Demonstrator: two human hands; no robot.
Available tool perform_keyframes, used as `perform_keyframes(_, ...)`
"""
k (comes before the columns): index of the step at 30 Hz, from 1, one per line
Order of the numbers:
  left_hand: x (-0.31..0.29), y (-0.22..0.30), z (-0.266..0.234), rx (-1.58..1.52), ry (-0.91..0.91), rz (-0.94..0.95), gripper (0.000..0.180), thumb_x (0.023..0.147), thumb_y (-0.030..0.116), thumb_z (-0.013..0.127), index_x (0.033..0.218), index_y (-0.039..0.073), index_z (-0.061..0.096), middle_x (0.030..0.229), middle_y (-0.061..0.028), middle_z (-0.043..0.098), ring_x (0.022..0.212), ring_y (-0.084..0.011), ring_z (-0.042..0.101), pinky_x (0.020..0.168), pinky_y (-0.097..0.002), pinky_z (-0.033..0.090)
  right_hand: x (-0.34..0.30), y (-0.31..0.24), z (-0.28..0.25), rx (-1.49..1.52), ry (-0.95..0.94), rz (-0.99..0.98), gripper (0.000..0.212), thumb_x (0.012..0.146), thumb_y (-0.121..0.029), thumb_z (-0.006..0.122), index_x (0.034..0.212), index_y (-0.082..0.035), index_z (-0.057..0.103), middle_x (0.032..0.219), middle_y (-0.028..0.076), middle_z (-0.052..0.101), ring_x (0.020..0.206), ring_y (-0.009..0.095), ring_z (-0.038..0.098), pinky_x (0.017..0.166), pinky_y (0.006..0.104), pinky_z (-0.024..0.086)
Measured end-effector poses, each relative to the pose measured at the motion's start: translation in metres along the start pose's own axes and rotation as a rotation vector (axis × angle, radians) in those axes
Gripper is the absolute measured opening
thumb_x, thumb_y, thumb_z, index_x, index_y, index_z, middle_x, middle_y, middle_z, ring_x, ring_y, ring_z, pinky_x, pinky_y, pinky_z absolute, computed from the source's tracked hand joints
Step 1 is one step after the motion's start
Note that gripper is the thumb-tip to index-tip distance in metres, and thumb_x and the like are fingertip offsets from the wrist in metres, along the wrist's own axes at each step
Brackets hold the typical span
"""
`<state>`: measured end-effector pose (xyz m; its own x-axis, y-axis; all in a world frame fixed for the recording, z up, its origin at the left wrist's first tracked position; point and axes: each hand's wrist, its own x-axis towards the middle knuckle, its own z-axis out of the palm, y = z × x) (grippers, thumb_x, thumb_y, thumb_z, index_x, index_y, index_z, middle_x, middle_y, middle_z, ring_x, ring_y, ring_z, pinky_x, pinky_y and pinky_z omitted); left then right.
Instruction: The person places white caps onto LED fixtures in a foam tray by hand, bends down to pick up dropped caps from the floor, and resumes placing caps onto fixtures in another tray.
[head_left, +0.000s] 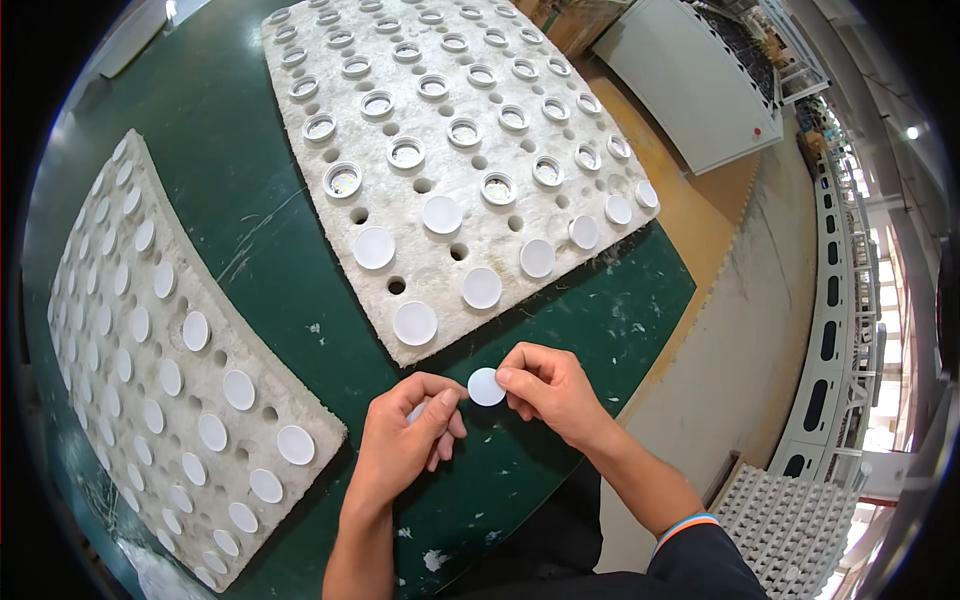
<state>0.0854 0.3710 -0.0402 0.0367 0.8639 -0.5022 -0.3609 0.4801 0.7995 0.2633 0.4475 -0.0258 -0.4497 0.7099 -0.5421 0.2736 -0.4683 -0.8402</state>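
Over the table's near edge, my right hand [548,388] pinches a thin round white disc [486,387] between thumb and fingers, its flat face turned up. My left hand [405,432] touches or nearly touches the disc's left side. Its fingers are curled around another white piece [415,412], mostly hidden in the grip, which looks like more discs. Just beyond both hands is a pale foam board [418,258] with rows of round white cups. In its nearest rows the cups have plain white tops, such as this capped cup [415,323]; farther ones, like this open cup [342,180], show their insides.
A second foam board [300,405] with many white-topped round pieces lies at the left. Both boards rest on a dark green table [250,220] with scuffs and white specks. Beyond its right edge are a grey cabinet [680,80] and a board of small pieces [785,525] lower down.
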Motion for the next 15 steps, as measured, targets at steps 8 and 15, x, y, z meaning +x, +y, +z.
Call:
perform_keyframes(8, -0.0013, 0.0030, -0.0005, 0.006, -0.019, -0.054, 0.020, 0.092, 0.018, 0.056, 0.090, -0.002, 0.059, 0.067, -0.0039, 0.059, 0.050, -0.0049, 0.050, 0.039, -0.0181, 0.036, 0.0008, 0.0022, 0.0002, -0.047, -0.057, -0.057, 0.021, 0.090, -0.020, 0.057, 0.081, -0.001, 0.059, 0.065, -0.001, 0.055, 0.055, 0.004, 0.048, 0.049, 0.0189, 0.038)
perform_keyframes(15, -0.0003, -0.0004, -0.0003, 0.015, -0.016, -0.029, 0.021, 0.092, 0.020, 0.056, 0.089, -0.001, 0.058, 0.065, -0.0045, 0.059, 0.048, -0.0059, 0.051, 0.038, -0.0176, 0.036, -0.0008, 0.0026, -0.0005, -0.007, -0.073, -0.041, 0.018, 0.090, -0.019, 0.057, 0.084, -0.002, 0.061, 0.066, 0.000, 0.057, 0.053, 0.004, 0.049, 0.044, 0.0171, 0.034)
